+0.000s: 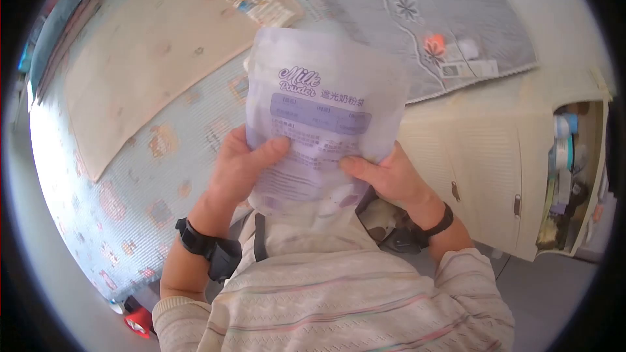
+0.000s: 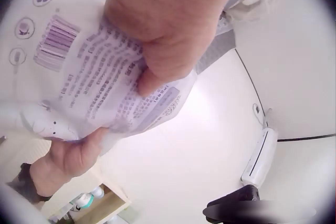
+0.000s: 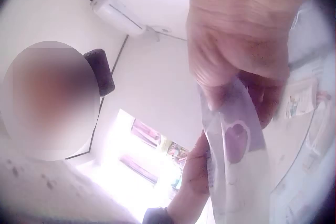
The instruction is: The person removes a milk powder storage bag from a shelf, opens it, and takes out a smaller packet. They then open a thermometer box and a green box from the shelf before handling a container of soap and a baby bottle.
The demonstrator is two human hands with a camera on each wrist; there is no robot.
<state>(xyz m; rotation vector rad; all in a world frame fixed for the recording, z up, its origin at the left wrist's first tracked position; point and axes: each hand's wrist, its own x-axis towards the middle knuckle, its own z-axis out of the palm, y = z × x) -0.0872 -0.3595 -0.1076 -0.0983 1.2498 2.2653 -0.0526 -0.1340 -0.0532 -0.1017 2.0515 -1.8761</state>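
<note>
A pale lilac milk powder bag [image 1: 313,111] with purple print is held upright in front of the torso in the head view. My left hand [image 1: 242,163] grips its left side, thumb on the printed face. My right hand [image 1: 391,176] pinches the lower right side, thumb also on the print. In the left wrist view the bag [image 2: 100,71] shows a barcode and lines of text, with my left hand [image 2: 163,24] over its edge. The right wrist view shows the bag [image 3: 236,150] nearly edge-on below my right hand [image 3: 236,40]; its fingers are behind the bag.
A bed with a patterned cover [image 1: 156,202] and a beige mat [image 1: 156,72] lies at left. A small printed packet [image 1: 261,5] is on the mat. A grey cloth [image 1: 450,0] bears an orange item [image 1: 434,44]. At right stands a cream cabinet [image 1: 469,156] with open shelves of items.
</note>
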